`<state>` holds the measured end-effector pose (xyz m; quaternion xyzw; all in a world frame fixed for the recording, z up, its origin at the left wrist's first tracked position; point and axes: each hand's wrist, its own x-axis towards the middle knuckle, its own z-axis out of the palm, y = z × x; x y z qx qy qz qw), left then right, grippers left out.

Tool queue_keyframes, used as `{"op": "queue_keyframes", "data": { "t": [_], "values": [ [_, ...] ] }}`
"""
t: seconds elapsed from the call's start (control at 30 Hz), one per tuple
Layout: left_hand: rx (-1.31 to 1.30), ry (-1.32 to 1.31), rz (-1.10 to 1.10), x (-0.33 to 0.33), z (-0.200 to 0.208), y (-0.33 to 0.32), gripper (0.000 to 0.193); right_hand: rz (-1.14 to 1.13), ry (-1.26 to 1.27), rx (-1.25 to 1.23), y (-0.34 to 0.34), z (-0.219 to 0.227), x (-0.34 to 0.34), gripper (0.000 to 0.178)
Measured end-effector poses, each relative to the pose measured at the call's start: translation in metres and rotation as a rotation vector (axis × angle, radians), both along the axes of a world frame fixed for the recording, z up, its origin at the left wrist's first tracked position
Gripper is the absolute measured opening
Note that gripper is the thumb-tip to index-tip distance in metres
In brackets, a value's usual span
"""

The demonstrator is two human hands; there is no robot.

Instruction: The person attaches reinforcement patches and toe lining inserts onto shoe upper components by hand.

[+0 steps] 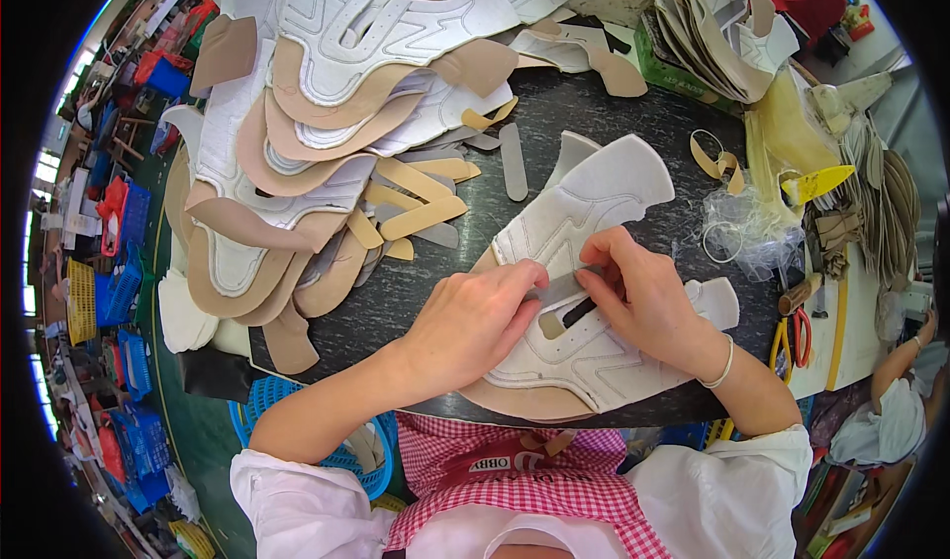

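Observation:
A white shoe upper (604,354) with tan lining lies spread on the black table in front of me. Across it, near its central slot, a short grey strip (562,289) stretches between my hands. My left hand (475,314) pinches the strip's left end between thumb and fingers. At its right end, my right hand (641,294) is closed with thumb and forefinger on the strip. More beige strips (424,218) and a loose grey strip (513,163) lie to the left and beyond the upper.
A heap of white uppers (396,30) covers the table's left and far side. Stacked uppers (717,30) stand at the far right. Clear plastic wrap (747,228), a yellow blade-shaped piece (817,184) and red-handled scissors (802,337) lie at right. A blue basket (376,465) sits below the table's edge.

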<state>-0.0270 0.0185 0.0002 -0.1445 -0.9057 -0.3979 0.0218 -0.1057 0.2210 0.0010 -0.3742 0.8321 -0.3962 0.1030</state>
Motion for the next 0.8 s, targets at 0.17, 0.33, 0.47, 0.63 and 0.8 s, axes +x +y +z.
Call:
{"op": "queue_keyframes", "data": {
  "t": [0.17, 0.33, 0.47, 0.63, 0.8],
  "values": [
    [-0.375, 0.009, 0.002, 0.001, 0.01, 0.001, 0.016, 0.126, 0.566, 0.195, -0.005, 0.014, -0.007, 0.025],
    [-0.469, 0.407, 0.256, -0.009, 0.037, -0.054, 0.016, -0.176, 0.275, -0.002, 0.022, 0.036, -0.006, 0.019],
    [-0.514, 0.337, 0.244, -0.015, 0.0, -0.074, 0.018, 0.045, 0.41, 0.003, 0.003, 0.035, 0.013, 0.017],
    [-0.137, 0.303, 0.248, -0.007, 0.017, -0.069, 0.02, 0.086, 0.375, -0.113, -0.022, 0.039, 0.008, 0.014],
    [-0.035, 0.223, 0.049, 0.019, 0.046, -0.03, 0.019, 0.205, 0.333, -0.098, -0.033, 0.049, 0.008, 0.012]
  ]
}}
